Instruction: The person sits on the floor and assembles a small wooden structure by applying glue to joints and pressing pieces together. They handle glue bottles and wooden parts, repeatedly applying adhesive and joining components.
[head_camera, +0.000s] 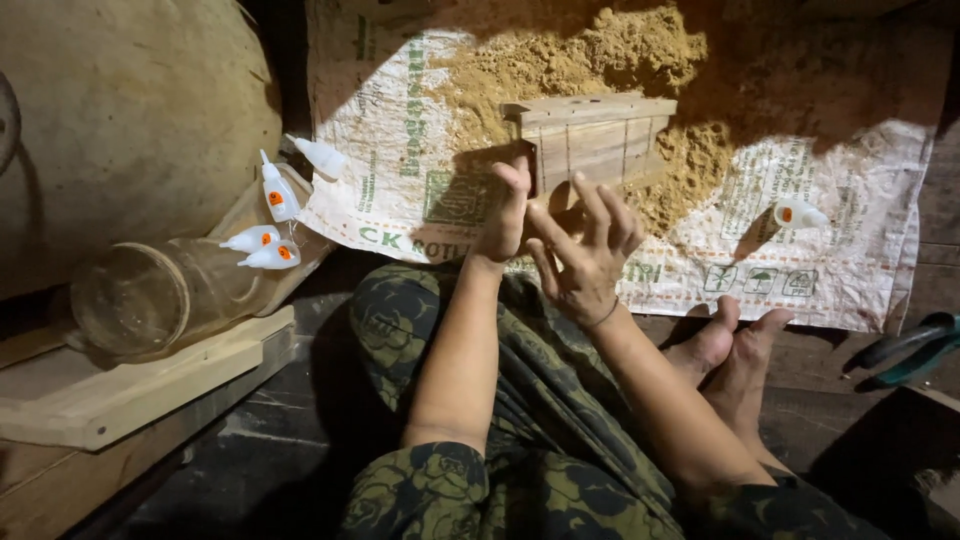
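Note:
A small wooden box (598, 140) of thin slats is held up over a heap of sawdust (585, 60). My left hand (503, 212) grips its left end, thumb and fingers on the wood. My right hand (590, 250) is just below the box with its fingers spread, palm toward me, fingertips near the box's lower edge; whether it touches the wood is unclear. Both forearms reach out over my lap in green patterned cloth.
The sawdust lies on a white woven sack (820, 240) spread on the floor. A small white glue bottle (798, 213) lies on the sack at right. Several more bottles (268, 225) sit at left by a clear jar (150, 295) on a wooden plank (140, 385). Pliers (910, 350) lie far right; bare feet (735, 345) rest beside the sack.

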